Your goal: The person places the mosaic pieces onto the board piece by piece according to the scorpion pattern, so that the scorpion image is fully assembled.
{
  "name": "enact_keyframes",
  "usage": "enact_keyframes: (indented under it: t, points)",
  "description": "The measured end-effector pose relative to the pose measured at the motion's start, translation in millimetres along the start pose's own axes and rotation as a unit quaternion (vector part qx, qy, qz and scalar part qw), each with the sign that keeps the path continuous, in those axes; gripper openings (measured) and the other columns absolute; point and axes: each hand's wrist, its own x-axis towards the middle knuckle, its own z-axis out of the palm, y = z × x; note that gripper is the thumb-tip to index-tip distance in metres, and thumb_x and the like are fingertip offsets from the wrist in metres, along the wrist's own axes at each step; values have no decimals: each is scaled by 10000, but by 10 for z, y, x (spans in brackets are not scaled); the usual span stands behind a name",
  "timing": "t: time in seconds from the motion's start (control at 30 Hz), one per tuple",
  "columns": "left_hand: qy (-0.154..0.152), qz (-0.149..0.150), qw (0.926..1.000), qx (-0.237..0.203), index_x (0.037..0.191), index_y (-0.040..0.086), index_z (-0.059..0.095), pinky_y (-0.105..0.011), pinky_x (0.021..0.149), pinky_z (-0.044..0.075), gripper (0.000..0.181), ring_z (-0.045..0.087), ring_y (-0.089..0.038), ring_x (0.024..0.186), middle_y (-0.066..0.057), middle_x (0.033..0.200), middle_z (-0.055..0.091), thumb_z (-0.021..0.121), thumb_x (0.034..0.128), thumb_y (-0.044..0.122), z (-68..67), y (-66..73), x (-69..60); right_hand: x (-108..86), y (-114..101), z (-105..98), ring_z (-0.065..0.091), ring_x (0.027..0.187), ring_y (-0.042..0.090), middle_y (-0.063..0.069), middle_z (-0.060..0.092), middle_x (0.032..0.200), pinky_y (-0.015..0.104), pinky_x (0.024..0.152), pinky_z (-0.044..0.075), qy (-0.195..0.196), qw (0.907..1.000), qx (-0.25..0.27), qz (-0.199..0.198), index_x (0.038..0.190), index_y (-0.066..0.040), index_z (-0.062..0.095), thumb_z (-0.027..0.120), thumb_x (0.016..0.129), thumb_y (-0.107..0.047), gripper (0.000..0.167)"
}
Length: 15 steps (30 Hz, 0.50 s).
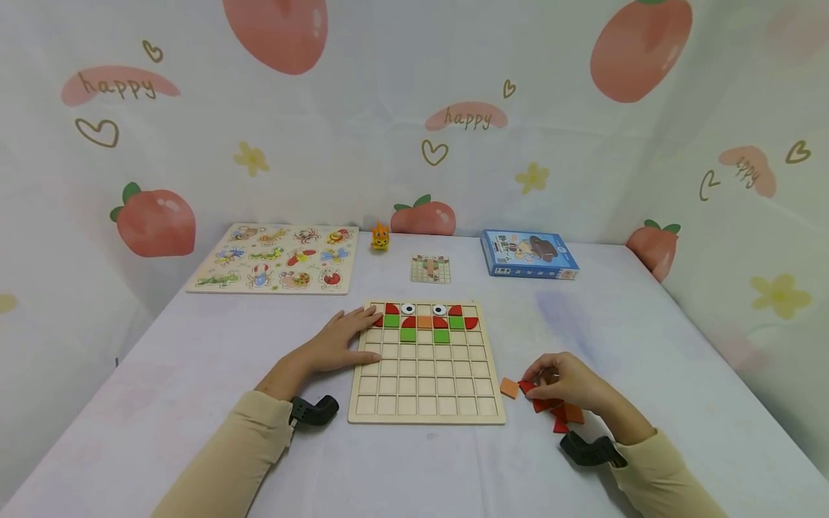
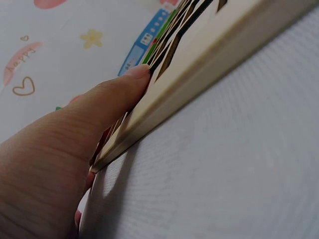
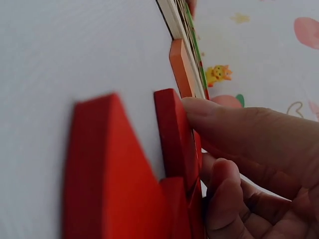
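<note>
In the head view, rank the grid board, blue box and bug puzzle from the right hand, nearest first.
1. Wooden grid board: just left of the right hand.
2. Blue box: back right.
3. Bug puzzle: back left.

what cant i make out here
Head: total red pieces, partly covered by the right hand.
Head: exact shapes on the pattern card, too small.
Left wrist: most fingers of the left hand, behind its thumb side.
Right wrist: nearest red piece, cut off by bottom edge.
</note>
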Motion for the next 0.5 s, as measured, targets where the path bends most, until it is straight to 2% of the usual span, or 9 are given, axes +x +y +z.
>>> enact_keyframes:
  t: [0.5]
  points:
    - [1,-34,10000,52,1466,151,314,-556,1157,50,824,156,-309,1441,-74,1548,235,629,812,541,11,-18,19,8,-31,-17,501,675,103,35,568,763,204,583,460,-91,9999,-100,-77,917,-19,630,749,773,-161,235]
